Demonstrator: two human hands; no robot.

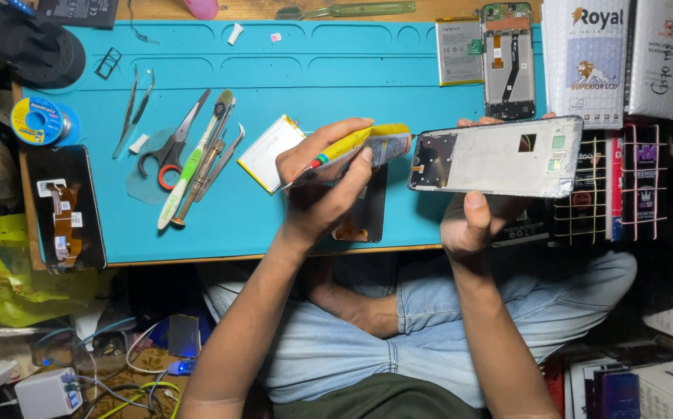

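tube (367,145): yellow, squeezed flat, lying level, nozzle at frame's left end, above mat's front edge
frame (496,157): white phone midframe, held level off mat's front-right corner

Arms: bare to the elbow, no sleeves visible.
Hands: left hand (472,221) and right hand (325,182) without gloves, rings or watch.
Legs: light blue jeans (507,306).
Top: dark olive shirt (387,399).

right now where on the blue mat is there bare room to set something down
The widest bare stretch of the blue mat lies across its middle, between the scissors and the phone body at the far right. A smaller patch sits along the near edge, below the tools. It is crowded around the tweezers and the screwdriver.
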